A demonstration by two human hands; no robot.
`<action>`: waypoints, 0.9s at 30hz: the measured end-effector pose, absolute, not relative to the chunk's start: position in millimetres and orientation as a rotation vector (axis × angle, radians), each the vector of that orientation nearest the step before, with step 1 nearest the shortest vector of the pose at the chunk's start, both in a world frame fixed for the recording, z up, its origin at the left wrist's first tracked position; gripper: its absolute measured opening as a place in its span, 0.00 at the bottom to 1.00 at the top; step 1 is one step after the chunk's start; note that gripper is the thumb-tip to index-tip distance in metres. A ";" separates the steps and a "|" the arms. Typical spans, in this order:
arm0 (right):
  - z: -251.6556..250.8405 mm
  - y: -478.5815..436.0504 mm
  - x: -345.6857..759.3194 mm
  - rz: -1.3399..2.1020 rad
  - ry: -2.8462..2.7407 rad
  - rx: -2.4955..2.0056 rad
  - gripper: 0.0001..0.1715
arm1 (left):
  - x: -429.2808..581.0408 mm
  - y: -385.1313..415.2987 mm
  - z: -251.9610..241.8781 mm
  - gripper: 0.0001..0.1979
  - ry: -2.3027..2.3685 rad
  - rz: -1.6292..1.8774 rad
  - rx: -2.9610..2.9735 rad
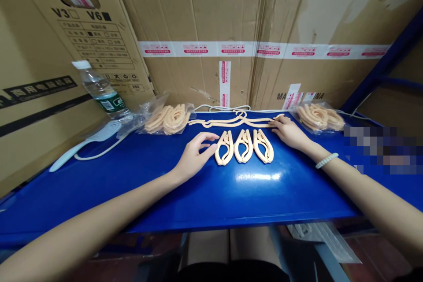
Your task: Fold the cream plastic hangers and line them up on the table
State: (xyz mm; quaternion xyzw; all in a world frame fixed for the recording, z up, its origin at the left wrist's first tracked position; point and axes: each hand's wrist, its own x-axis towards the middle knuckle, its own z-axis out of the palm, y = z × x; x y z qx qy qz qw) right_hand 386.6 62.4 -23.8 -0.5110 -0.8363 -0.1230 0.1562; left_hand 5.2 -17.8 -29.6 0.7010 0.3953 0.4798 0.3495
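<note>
Three folded cream plastic clothes hangers, a left one (224, 148), a middle one (243, 146) and a right one (263, 146), lie in a row on the blue table. Behind them an unfolded hanger (224, 122) of the same colour stretches sideways, its hook at the back; whether a second one overlaps it I cannot tell. My left hand (195, 155) is beside the left folded hanger, thumb and fingers apart and holding nothing. At the unfolded hanger's right end, the fingers of my right hand (287, 132) are closed on its arm.
Clear bags of folded hangers lie at the back left (168, 119) and back right (319, 116). A water bottle (102, 90) and a pale blue hairbrush (95, 134) are on the left. Cardboard (198, 17) walls the back. A white cable (264, 110) runs along it.
</note>
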 end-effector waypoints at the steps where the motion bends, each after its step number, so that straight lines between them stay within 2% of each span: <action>1: -22.8 62.9 386.4 -0.351 -2.388 -1.451 0.17 | 5.5 -17.8 -29.2 0.14 1.025 1.244 1.798; 9: -5.5 55.4 388.9 -0.435 -2.380 -1.350 0.11 | 4.1 -16.7 -24.2 0.14 1.041 1.276 1.717; 14: 6.2 48.7 392.5 -0.827 -2.380 -1.395 0.15 | 1.0 -10.8 -24.8 0.14 1.046 1.301 1.651; 17: 10.7 45.3 391.5 -0.938 -2.332 -1.412 0.16 | -0.4 -7.2 -24.8 0.15 1.038 1.310 1.580; 21: 19.4 39.3 389.7 -0.875 -2.218 -1.402 0.16 | -2.8 -3.5 -24.5 0.17 1.022 1.283 1.411; 27: 33.7 28.6 387.2 -0.691 -2.081 -1.286 0.14 | -1.0 -1.1 -22.8 0.25 0.950 1.266 1.222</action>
